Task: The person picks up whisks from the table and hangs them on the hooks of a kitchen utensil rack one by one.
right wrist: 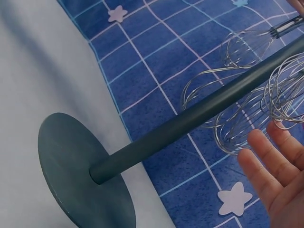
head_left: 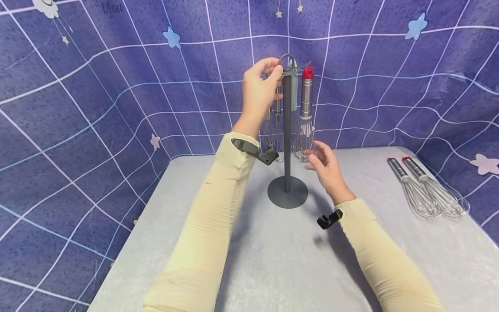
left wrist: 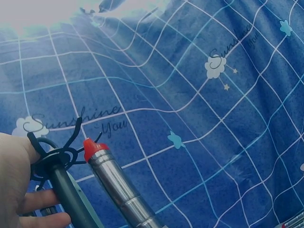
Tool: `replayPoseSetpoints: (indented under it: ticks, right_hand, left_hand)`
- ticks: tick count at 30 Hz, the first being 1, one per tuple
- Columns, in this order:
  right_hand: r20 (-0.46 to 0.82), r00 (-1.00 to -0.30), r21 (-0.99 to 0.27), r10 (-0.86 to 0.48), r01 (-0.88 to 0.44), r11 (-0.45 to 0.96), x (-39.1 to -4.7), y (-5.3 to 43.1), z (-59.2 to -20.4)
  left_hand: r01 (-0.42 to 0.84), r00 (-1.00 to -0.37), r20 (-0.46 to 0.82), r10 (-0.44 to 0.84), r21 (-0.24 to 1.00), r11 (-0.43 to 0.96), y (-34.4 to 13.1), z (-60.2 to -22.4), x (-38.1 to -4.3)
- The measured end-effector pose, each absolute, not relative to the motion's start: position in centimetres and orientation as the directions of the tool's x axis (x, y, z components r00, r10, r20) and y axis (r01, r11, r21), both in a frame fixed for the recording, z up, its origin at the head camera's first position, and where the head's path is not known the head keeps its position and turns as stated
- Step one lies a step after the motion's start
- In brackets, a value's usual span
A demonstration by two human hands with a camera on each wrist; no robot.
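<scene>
A dark grey utensil stand [head_left: 287,143] with a round base and a ring of hooks at its top stands upright on the table. My left hand [head_left: 260,86] pinches the hook ring at the left of the stand's top, thumb in front. A whisk [head_left: 306,99] with a red cap and a steel handle hangs from a hook on the right. Behind the pole hang a whisk with a pale green handle [head_left: 294,93] and other whisks [head_left: 277,108], partly hidden by my left hand. My right hand [right wrist: 280,175], fingers loosely extended, has its fingertips right at the red-capped whisk's wires.
Two more red-capped whisks [head_left: 419,186] lie side by side at the table's right. The stand's base [head_left: 287,200] sits on the grey table [head_left: 273,251]. A blue gridded cloth [head_left: 117,86] with stars hangs behind and on both sides.
</scene>
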State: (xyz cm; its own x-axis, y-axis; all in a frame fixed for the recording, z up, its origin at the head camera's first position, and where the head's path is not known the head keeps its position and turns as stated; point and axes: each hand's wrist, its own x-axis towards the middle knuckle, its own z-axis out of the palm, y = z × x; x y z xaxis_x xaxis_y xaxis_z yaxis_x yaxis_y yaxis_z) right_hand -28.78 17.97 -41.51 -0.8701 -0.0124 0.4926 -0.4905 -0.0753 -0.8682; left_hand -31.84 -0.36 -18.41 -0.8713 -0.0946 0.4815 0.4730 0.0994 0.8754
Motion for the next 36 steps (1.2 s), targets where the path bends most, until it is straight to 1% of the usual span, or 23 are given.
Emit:
replayPoseSetpoints:
  ticks: [10,22,31,36]
  right_hand:
    - [0.496,-0.868,-0.858,0.009,-0.492,-0.147,-28.5,18.1,-42.5]
    - [0.490,-0.869,-0.853,0.063,-0.493,-0.172,-28.5,19.1,-44.4]
    - [0.439,-0.895,-0.879,0.083,-0.447,-0.165,-28.4,20.1,-45.4]
    - [0.378,-0.921,-0.900,0.095,-0.390,-0.193,-28.7,21.0,-47.2]
  left_hand:
    - [0.470,-0.873,0.478,-0.094,0.877,0.098,-0.3,-18.4,-31.9]
    - [0.468,-0.875,0.475,-0.089,0.879,0.092,-0.4,-18.3,-31.8]
    - [0.474,-0.872,0.481,-0.087,0.876,0.093,-0.4,-18.3,-31.6]
    - [0.477,-0.870,0.486,-0.081,0.872,0.111,-0.3,-18.3,-31.6]
